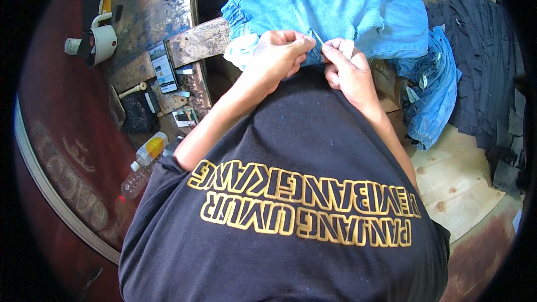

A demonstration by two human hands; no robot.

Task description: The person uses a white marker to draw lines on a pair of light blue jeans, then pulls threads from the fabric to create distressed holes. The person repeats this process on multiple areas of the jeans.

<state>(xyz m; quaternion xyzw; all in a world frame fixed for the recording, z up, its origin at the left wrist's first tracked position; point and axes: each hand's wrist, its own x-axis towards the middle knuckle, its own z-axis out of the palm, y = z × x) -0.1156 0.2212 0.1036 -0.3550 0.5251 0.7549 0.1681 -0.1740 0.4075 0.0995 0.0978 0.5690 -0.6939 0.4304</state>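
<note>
A light blue denim garment (335,11) lies bunched in front of me, with a torn or frayed spot on its right part. At its near edge my left hand (282,53) is closed, thumb and fingers pinching the denim. Just to the right, my right hand (348,67) is closed round a slim pointed tool (318,37), whose thin tip points up and left at the cloth beside my left fingertips. A small white piece (348,50) sticks up at the right fingers; whether it belongs to the tool, I cannot tell. White cloth (240,49) shows beside my left wrist.
On the left, a worn wooden bench (145,11) carries a phone (163,67) and a white mug-like container (103,43). Plastic bottles (137,182) lie by my left elbow. More denim (433,98) hangs at right, beside piled dark garments (475,50).
</note>
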